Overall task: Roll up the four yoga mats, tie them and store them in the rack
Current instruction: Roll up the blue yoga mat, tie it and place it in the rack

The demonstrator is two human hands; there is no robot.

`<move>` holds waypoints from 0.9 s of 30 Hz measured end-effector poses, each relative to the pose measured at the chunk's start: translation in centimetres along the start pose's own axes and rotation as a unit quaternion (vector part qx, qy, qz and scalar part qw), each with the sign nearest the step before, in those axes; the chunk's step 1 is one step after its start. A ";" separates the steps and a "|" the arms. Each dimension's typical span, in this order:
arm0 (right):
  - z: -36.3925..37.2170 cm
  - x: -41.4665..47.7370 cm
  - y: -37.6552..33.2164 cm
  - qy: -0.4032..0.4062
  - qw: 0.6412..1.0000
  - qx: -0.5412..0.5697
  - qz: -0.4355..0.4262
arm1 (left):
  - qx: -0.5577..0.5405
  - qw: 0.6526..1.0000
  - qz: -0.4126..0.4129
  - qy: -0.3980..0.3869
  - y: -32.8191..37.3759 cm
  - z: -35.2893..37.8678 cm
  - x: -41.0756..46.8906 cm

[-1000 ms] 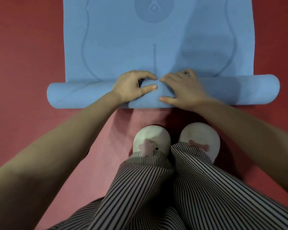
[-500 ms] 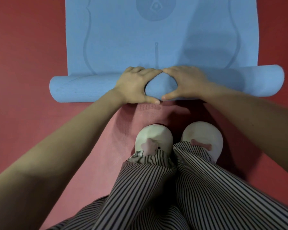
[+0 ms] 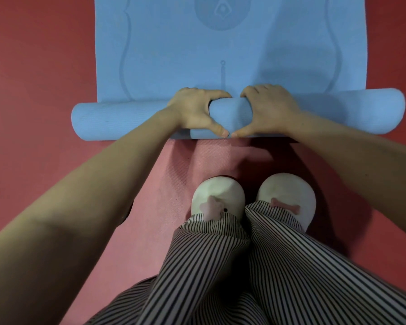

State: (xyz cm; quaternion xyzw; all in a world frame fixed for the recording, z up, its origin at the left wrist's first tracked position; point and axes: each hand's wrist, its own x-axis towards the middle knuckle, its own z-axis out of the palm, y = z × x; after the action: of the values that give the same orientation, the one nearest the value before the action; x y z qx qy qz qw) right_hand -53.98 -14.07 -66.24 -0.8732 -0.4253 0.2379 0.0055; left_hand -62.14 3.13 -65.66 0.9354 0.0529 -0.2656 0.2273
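A blue yoga mat (image 3: 174,55) lies on the red floor, its near end wound into a thick roll (image 3: 117,119) that runs left to right. My left hand (image 3: 197,111) grips the middle of the roll, fingers curled over the top and thumb along the near side. My right hand (image 3: 265,109) grips it right beside the left, thumb tips nearly touching at the roll's lower edge. The flat part of the mat stretches away from me, printed with faint lines and a round emblem. No rack or ties are in view.
A pink mat (image 3: 174,184) lies under my feet, just on my side of the roll. My white slippers (image 3: 218,195) and striped trouser legs (image 3: 244,266) stand close behind the roll. Red floor (image 3: 33,66) spreads to both sides.
The roll has turned away from me and grown slightly thicker. Both hands shifted from resting loosely on top to gripping around the roll, thumbs meeting on the near side.
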 end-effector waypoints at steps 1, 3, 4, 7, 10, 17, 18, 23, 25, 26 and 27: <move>-0.3 0.2 0.1 -0.011 1.000 0.001 0.002 | -0.022 1.000 -0.012 -0.011 0.1 -0.3 0.1; -0.6 0.3 0.0 -0.043 0.999 0.004 0.003 | -0.055 0.997 -0.024 -0.045 0.1 -0.6 0.0; -0.5 0.2 -0.1 -0.067 0.998 0.012 0.004 | -0.075 0.994 -0.022 -0.072 0.0 -0.4 -0.1; 0.6 -0.8 -0.5 -0.131 0.990 0.054 0.003 | -0.129 0.980 -0.011 -0.150 -0.4 0.8 -0.7; 0.8 -1.2 -0.7 -0.134 0.988 0.075 0.001 | -0.077 0.989 0.001 -0.128 -0.4 1.5 -1.4; -0.2 -0.3 -0.2 -0.202 0.973 0.109 0.012 | 0.046 0.985 0.072 0.149 -1.5 4.8 -4.5; -0.1 -0.5 -0.2 -0.196 0.975 0.105 0.015 | 0.058 0.984 0.069 0.154 -1.4 5.0 -4.5; 0.4 -1.7 -0.1 -0.034 0.994 0.099 -0.039 | 0.027 0.994 0.039 0.103 -1.2 3.3 -3.3; 0.8 -2.5 -0.2 0.020 0.996 0.069 -0.054 | 0.015 0.997 0.024 0.065 -1.3 2.3 -2.6; 1.2 -3.0 -0.3 0.022 0.997 0.050 -0.052 | 0.002 0.999 0.011 0.043 -1.3 2.0 -2.3; 1.6 -3.4 -0.4 0.018 0.998 0.033 -0.048 | -0.013 1.000 -0.005 0.019 -1.3 1.6 -2.1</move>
State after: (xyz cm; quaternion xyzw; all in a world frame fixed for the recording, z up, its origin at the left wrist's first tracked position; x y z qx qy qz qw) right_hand -56.74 -16.72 -66.21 -0.8551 -0.4588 0.2354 0.0537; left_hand -64.95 3.61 -66.33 0.9371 0.0649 -0.2479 0.2369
